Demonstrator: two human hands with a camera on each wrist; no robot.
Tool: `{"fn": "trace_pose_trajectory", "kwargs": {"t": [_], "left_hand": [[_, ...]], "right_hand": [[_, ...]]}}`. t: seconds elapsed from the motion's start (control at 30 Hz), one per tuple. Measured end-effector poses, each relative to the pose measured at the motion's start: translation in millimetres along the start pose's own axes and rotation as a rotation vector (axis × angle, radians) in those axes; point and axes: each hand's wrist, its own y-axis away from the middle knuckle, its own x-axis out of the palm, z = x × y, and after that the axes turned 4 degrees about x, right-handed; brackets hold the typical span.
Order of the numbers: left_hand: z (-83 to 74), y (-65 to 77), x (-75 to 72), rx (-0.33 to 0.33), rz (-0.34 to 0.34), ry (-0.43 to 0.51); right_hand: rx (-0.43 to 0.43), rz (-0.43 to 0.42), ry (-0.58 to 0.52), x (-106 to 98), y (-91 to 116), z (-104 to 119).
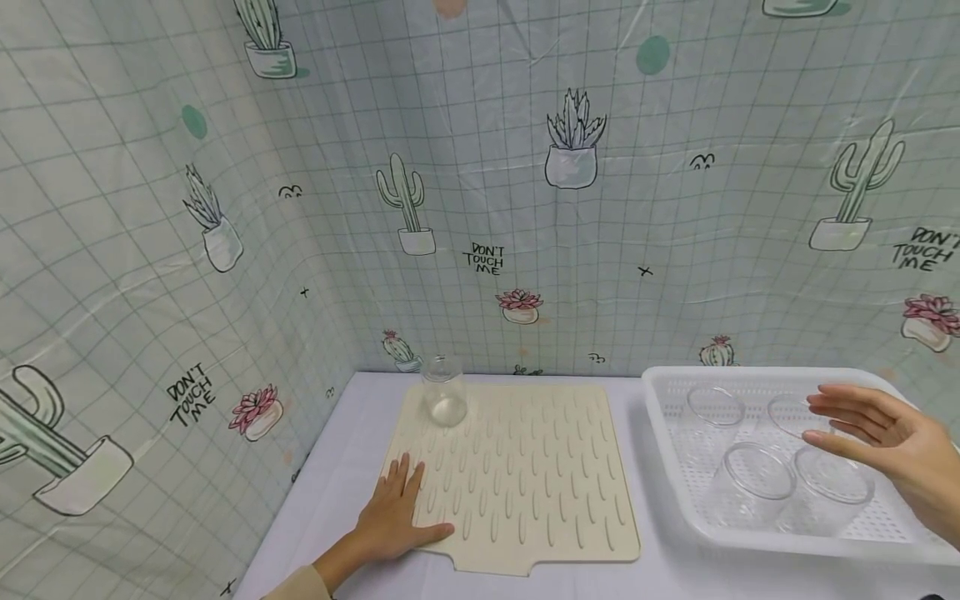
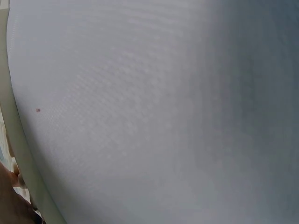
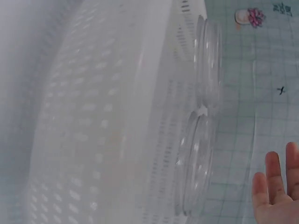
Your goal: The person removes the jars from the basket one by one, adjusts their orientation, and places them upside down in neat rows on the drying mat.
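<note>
Head view: left hand point(image 1: 392, 521) lies flat, fingers spread, on the mat point(image 1: 517, 467) near its left edge. Right hand point(image 1: 885, 429) is right of the mat, above the basket point(image 1: 795, 543); fingers long and close together, thumb apart, nothing in the grasp. Four clear jars point(image 1: 756, 493) sit in the basket, right of the mat; one lone jar point(image 1: 444, 392) stands at the mat's far left corner.

My read: step in hand is a reach over the jars. Next move calls for lowering, thumb and fingers either side of one rim, neighbours not knocked.

Hard to make out: right hand covers part of the right-hand jars; can't tell which it's aimed at. Right wrist view cuts off the thumb. Left wrist view is mostly blurry pale surface point(image 2: 117, 116); can't read finger pose there.
</note>
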Motion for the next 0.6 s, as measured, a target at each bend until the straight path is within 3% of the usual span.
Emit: {"fn": "trace_pose_trajectory", "kwargs": {"t": [0.1, 0.3, 0.37, 0.6], "left_hand": [[0.1, -0.4, 0.3, 0.003, -0.009, 0.011], [2.4, -0.9, 4.3, 0.020, -0.033, 0.020], [2.3, -1.0, 4.6, 0.016, -0.029, -0.001], [0.3, -1.6, 1.0, 0.001, -0.013, 0.023]], "right_hand": [[0.032, -0.022, 0.080, -8.9, 5.9, -12.9], [0.000, 0.008, 0.044, -24.9, 14.3, -37.0], [0.024, -0.009, 0.115, -28.0, 16.4, -42.4], [0.122, -0.016, 0.194, -36.0, 22.3, -57.4]]}}
